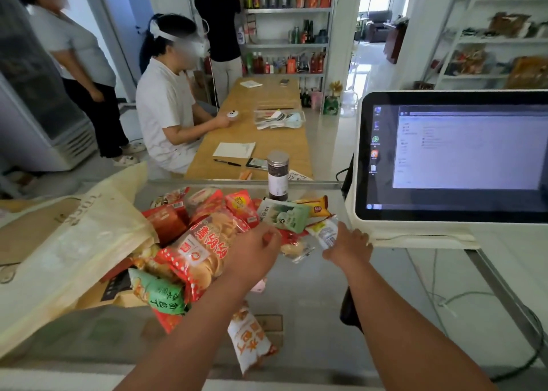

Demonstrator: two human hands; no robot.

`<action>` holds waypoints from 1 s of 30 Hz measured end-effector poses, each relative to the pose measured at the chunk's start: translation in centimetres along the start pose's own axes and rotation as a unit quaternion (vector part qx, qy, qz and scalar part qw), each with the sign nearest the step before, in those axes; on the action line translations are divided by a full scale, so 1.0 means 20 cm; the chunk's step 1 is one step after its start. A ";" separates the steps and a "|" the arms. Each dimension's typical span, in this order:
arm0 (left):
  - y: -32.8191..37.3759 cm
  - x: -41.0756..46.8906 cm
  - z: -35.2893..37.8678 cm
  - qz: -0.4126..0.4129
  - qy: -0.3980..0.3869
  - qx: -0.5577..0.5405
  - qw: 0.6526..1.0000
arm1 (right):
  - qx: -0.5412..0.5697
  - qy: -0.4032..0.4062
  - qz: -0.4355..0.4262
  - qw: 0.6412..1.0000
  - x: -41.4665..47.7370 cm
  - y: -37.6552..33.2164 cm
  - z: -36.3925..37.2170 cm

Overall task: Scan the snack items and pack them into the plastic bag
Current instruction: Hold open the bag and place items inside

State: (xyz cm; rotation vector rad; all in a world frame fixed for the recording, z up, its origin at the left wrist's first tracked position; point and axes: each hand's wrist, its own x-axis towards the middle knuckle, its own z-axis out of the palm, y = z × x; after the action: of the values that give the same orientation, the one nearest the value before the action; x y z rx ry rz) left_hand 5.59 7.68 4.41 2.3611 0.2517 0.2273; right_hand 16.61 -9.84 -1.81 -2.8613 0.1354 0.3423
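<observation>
A heap of snack packets lies on the glass counter, with a big red rice-cracker bag on top and a green packet at its near side. My left hand reaches over the heap, fingers curled at a small red packet; whether it grips is unclear. My right hand holds a small white and yellow packet just below the till screen. The cream plastic bag lies open-mouthed at the left. A white and orange packet lies alone near the front edge.
A till screen stands at the right with cables behind it. A dark jar with a silver lid stands at the counter's far edge. A black object lies under my right forearm. Beyond are a seated person, a wooden table and shelves.
</observation>
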 end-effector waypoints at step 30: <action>0.09 0.04 -0.06 -0.199 -0.221 -0.635 0.713 | 0.653 0.024 0.069 0.754 -0.96 -0.31 -0.29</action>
State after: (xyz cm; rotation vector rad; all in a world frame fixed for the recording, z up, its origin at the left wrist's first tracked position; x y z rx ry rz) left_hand 6.19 7.35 6.60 0.8759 0.2387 -0.3145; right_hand 0.01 -4.23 9.76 -1.4478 0.4024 0.0948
